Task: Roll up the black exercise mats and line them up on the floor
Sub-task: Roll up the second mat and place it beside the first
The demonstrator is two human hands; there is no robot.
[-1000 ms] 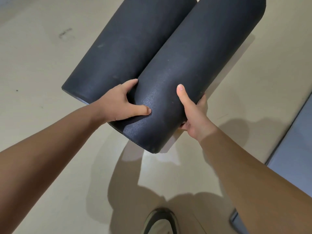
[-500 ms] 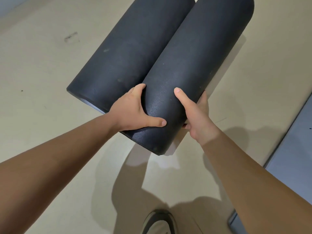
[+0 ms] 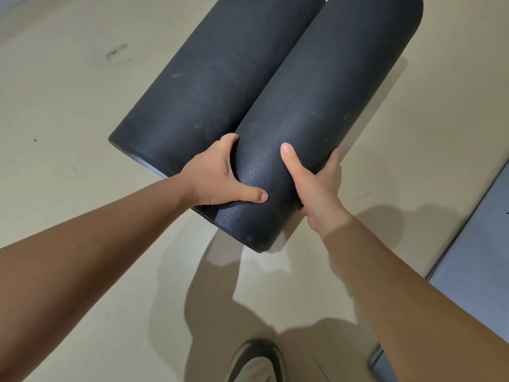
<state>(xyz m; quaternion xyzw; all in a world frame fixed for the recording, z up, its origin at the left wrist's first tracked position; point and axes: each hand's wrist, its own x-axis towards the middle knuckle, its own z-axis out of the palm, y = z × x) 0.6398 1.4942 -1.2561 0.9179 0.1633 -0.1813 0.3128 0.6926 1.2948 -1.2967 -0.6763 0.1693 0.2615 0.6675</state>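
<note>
I've got my left hand point(image 3: 217, 177) and right hand point(image 3: 316, 186) in a curled grip on the near end of the rolled mat point(image 3: 330, 106), its length running toward 1 o'clock, touching the second roll point(image 3: 220, 78) at 10 o'clock on the floor point(image 3: 68, 188).

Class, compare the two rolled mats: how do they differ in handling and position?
Both the left hand and the right hand grip the right mat near its end; neither wraps the left mat. The right mat's near end juts closer to the camera than the left mat's. Both are black, rolled and lie side by side, touching.
</note>
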